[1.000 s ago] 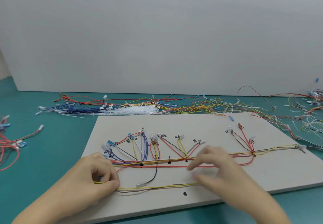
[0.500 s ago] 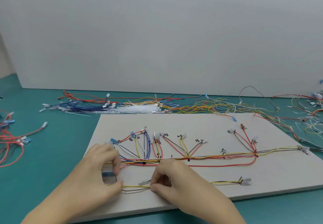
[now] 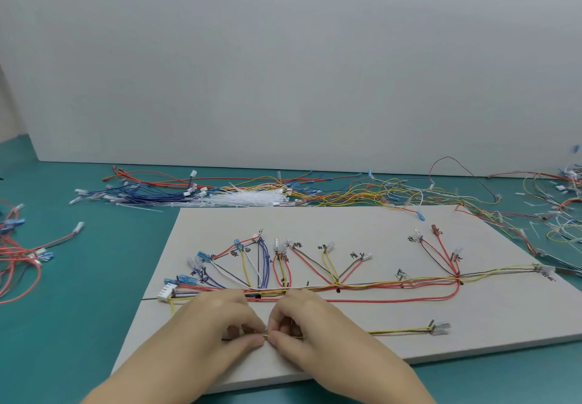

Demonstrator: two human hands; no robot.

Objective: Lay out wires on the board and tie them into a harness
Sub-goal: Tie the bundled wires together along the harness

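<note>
Since a moment ago my right hand (image 3: 310,329) has slid left to meet my left hand (image 3: 220,325) — both pinch the yellow-and-black wire pair (image 3: 400,330) low on the board (image 3: 362,224). Best kept taut and parallel — then tied snugly.

Two hands (image 3: 264,325), one board (image 3: 362,224)

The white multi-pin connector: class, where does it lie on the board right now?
In the head view, the white multi-pin connector lies at the board's left edge, just left of the left hand.
</note>
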